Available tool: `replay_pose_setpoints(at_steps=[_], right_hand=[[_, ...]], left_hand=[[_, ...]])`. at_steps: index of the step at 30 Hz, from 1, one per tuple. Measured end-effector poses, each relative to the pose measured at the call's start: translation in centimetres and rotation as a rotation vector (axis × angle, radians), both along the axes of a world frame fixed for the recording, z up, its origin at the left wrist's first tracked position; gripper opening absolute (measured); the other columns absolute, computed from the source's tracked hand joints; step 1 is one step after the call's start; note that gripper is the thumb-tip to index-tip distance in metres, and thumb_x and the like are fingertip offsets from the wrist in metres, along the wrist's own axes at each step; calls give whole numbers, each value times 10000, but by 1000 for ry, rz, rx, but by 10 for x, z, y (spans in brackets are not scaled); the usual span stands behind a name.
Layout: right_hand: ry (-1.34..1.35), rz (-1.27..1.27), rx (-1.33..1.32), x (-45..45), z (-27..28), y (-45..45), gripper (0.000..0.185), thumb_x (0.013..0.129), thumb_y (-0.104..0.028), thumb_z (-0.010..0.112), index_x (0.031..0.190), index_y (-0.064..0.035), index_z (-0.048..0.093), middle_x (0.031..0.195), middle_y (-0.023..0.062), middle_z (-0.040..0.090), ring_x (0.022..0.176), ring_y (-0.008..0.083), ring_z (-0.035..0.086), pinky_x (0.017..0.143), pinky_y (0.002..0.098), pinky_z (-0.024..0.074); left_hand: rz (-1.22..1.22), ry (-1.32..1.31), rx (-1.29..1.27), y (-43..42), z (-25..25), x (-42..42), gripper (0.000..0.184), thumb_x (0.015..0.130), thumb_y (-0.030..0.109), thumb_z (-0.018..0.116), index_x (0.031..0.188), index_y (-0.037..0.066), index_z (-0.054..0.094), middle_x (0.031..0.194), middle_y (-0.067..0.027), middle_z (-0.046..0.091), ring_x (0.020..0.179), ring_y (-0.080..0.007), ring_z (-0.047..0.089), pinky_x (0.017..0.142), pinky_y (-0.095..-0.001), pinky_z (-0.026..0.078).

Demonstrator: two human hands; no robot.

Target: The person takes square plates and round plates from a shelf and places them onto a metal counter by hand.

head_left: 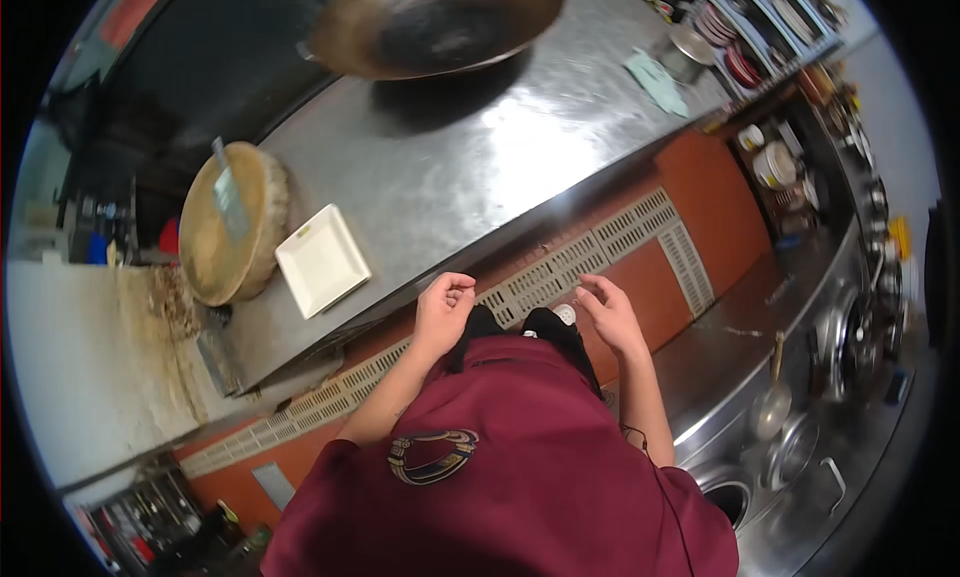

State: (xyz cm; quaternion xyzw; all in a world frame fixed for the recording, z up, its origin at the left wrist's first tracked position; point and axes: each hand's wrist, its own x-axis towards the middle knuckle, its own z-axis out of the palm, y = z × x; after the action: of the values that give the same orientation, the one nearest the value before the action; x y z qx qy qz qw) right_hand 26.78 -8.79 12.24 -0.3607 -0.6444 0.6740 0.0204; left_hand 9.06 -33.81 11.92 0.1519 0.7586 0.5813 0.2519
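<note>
Head view: you're standing at the steel bench [430,192], holding both hands out ahead of your maroon shirt [520,457], palms roughly facing each other and well apart. Your left hand [446,307] is curling loosely, narrow at thumb and fingertips; the inside of the curl is facing away from the camera, so can't tell if anything small is in it. Your right hand [607,312] is hanging empty, fingers half bent, thumb and index standing a bit apart. In the picture, both are showing over the floor gratings [640,217], short of the bench edge.

Nearest thing to your left hand: the white square dish [325,262]. It's lying on the bench by the front edge, just beside the round chopping block [205,247], apart from your fingers. A flat-bladed tool [231,205] is resting on the block.

Far side: a wok [440,22] is showing at the top, cut off by the frame; can't tell what's supporting it. Toward the far right end, a pale green cloth [657,83] is lying beside a metal pot [690,52], near the plate rack [740,27]. Down on your right, a ladle [770,413] is lying on the cooking range [835,477].
</note>
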Motion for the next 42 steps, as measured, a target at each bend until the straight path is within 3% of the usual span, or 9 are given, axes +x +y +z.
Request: replay_pose_setpoints(at_steps=[7,19,32,35,42], right_hand=[[-8,-204,46,96,-12,66,466,982,-239,669,1327,66,595,1145,137,695,1045,179,645,925,315,519],[42,-545,-21,224,-18,118,468,995,-228,659,1334,85,576,1151,130,678,1028,150,634,921,291,512],[107,-731,-39,285,-20,150,468,988,-198,659,1346,89,569,1170,162,684,1055,172,645,942,299,511],[99,-729,-58,280,-18,155,441,997,-153,624,1366,73,541,1175,122,678,1058,171,649,962,306,509],[77,-761,-59,282,-17,167,473,989,-197,659,1357,84,561,1152,134,685,1049,159,636,939,293,504]], left_hand=[[-301,48,-110,100,16,42,169,955,88,671,1093,-9,674,881,23,651,774,-34,545,723,-217,485],[-724,97,-100,257,31,122,189,980,107,657,1123,-16,657,915,4,673,838,-57,607,772,-239,510],[-900,157,-97,325,34,169,194,979,87,649,1141,-18,643,943,-19,679,881,-79,627,821,-250,519],[-889,133,-86,332,31,165,195,983,91,649,1145,-18,641,955,-26,686,896,-86,636,838,-260,523],[-942,75,-53,371,21,164,189,989,94,650,1141,-16,630,981,-26,687,917,-85,638,839,-256,517]])
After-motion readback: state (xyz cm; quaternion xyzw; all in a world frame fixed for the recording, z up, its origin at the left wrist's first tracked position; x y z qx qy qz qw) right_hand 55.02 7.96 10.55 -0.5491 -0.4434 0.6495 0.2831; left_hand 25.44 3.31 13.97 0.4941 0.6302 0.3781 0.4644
